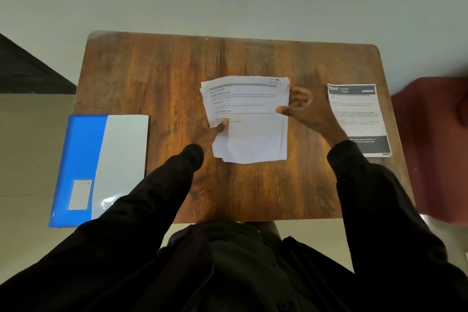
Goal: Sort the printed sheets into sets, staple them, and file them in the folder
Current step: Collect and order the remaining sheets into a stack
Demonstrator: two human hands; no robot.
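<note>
A stack of white printed sheets is held just above the middle of the wooden table. My left hand grips the stack's left edge, thumb on top. My right hand holds its right edge, thumb pressed on the top sheet. A separate printed sheet with a dark header and footer lies flat at the table's right side. A blue and white folder lies closed at the left, hanging over the table's left edge. No stapler is visible.
A dark red blurred object stands past the table's right edge. A pale wall runs behind the table. My black sleeves and torso cover the table's near edge.
</note>
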